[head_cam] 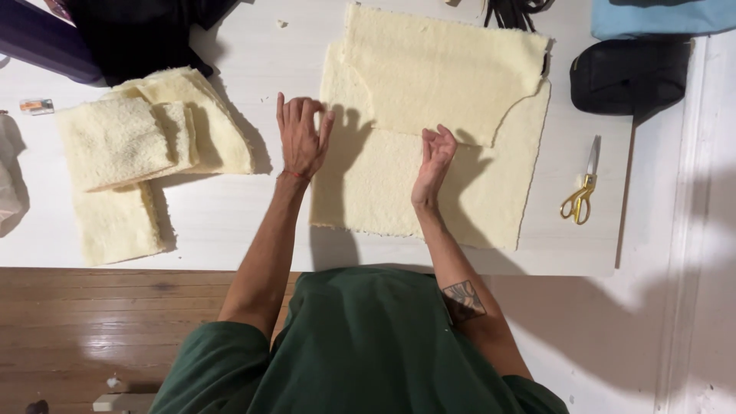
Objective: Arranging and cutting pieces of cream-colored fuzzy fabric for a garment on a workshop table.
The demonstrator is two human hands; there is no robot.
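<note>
Head camera view, looking straight down at a person's two bare hands over a white table (pixel 230 222). Left hand (pixel 301 138) lies flat and open, fingers spread a little, palm down; its fingertips rest on the bare table, with the thumb side touching the left edge of a large cream fleece sheet (pixel 429 184). Right hand (pixel 433 157) sits on the middle of that sheet, fingers loosely curled, just below the folded-over upper flap; whether it pinches any cloth cannot be told.

The sheet lies spread near the table's front edge, its top part doubled over itself. It looks soft, light and limp, with a nubby pile that should not slip; it would likely sag if lifted, so the edges or corners seem the best places to take hold.

Further left sits a pile of smaller cream fleece pieces (pixel 138 146). To the right, well apart from the sheet, lie gold-handled scissors (pixel 581 192), with a black pouch (pixel 629 75) beyond them.
</note>
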